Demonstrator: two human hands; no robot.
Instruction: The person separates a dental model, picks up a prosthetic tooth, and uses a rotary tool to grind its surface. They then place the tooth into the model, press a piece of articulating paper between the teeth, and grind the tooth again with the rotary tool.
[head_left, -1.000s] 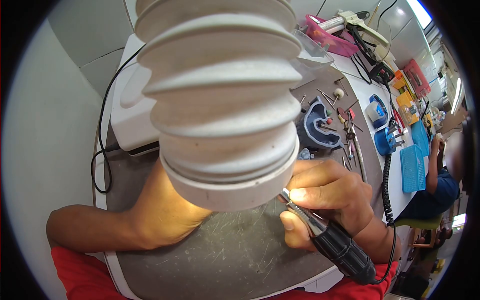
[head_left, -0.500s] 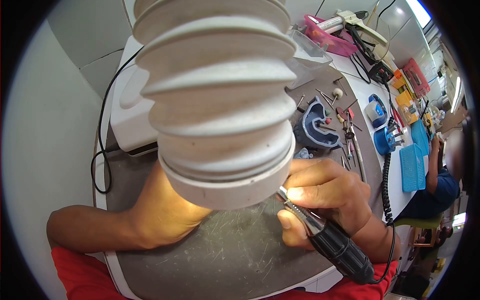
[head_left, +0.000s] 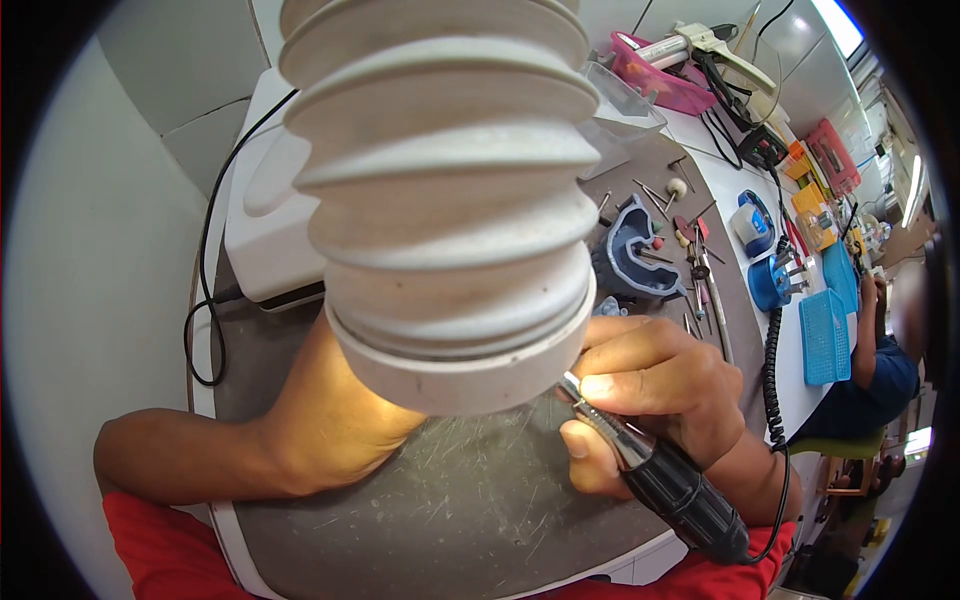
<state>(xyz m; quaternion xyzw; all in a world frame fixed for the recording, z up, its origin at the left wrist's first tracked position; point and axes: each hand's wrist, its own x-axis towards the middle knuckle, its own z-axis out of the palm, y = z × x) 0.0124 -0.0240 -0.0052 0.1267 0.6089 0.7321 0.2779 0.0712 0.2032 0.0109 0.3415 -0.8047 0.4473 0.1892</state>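
Observation:
My right hand (head_left: 675, 390) grips a rotary handpiece (head_left: 688, 500) with a black body and a metal nose, its thumb and fingers closed around the metal part. The nose points up and left toward the rim of a white corrugated hose (head_left: 450, 210). That hose hides the tip of the tool. My left hand (head_left: 350, 435) reaches under the hose from the left; only the wrist and the back edge show, with the fingers hidden. Just beyond my right hand stands a grey-blue horseshoe-shaped mould (head_left: 628, 268), beside small blue pieces (head_left: 610, 307).
Several burs and polishing bits (head_left: 700, 255) lie beside the mould. A white machine (head_left: 270, 230) with a black cable stands at the left. Along the right are a blue holder (head_left: 775, 283), a blue basket (head_left: 825, 335) and a pink basket (head_left: 665, 85). Another person's arm (head_left: 868, 335) shows farther right.
The white hose sits slightly farther right in the view. Both hands and the handpiece keep nearly the same position.

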